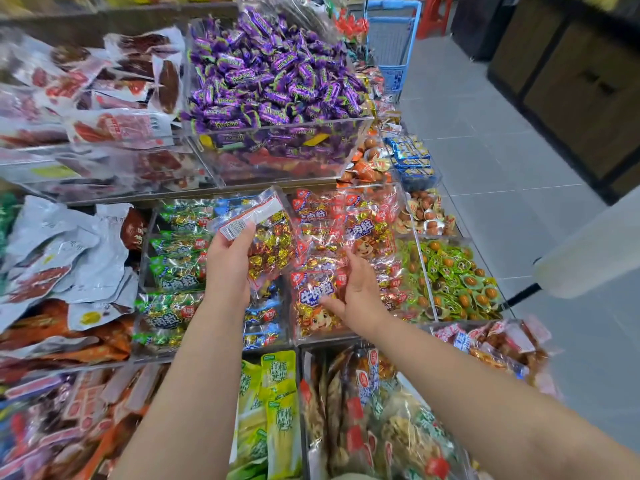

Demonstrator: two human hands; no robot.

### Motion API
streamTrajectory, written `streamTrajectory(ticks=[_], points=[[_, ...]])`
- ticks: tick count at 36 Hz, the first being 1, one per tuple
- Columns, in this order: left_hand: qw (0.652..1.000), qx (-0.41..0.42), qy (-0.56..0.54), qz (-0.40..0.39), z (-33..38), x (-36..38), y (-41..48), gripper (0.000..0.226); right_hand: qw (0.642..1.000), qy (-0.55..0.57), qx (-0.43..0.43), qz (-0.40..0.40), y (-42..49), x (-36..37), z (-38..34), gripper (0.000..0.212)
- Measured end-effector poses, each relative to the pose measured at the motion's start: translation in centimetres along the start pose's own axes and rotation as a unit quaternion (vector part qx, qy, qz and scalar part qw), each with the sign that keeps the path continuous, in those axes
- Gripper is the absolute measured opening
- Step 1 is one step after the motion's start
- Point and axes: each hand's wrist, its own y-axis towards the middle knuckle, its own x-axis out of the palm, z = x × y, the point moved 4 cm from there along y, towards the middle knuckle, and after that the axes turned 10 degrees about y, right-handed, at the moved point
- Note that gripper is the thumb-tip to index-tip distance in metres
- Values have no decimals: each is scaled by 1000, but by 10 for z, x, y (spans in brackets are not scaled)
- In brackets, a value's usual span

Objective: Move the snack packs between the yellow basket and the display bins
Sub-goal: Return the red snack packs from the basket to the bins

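Note:
My left hand (227, 261) grips a clear snack pack (266, 237) full of gold-wrapped pieces, its white label side up, held above the middle display bins. My right hand (356, 289) rests with spread fingers on the red snack packs (318, 296) piled in a clear bin (412, 216). To the left of that bin sit the green snack packs (176, 251) and some blue snack packs (263, 320). No yellow basket is in view.
A clear bin of purple candies (273, 81) stands on the upper tier. Green egg packs (453, 275) lie to the right, yellow-green packs (277, 403) near me, meat packs (62, 258) at left. A blue cart (393, 39) stands in the grey-tiled aisle.

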Motion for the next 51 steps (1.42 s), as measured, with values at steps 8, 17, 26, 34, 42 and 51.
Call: streamTrajectory(ticks=[8,17,26,34,42,51], points=[[1000,6,0,-1,1,0,1,8,998,-39,30,-38,-2,-3,-1,103],[1000,-1,21,-13,-2,8,2,4,977,-180,16,-112,-9,5,-9,86],[995,1,74,-61,-10,37,-7,27,995,102,21,-11,-21,-47,-19,68],[966,32,184,-179,-30,91,-30,29,943,318,92,28,9,-103,-40,72],[833,156,447,-287,-49,98,-56,117,939,221,103,244,17,-156,-8,17],[536,273,756,-260,-72,81,-33,126,985,-13,-109,132,19,-139,-15,24]])
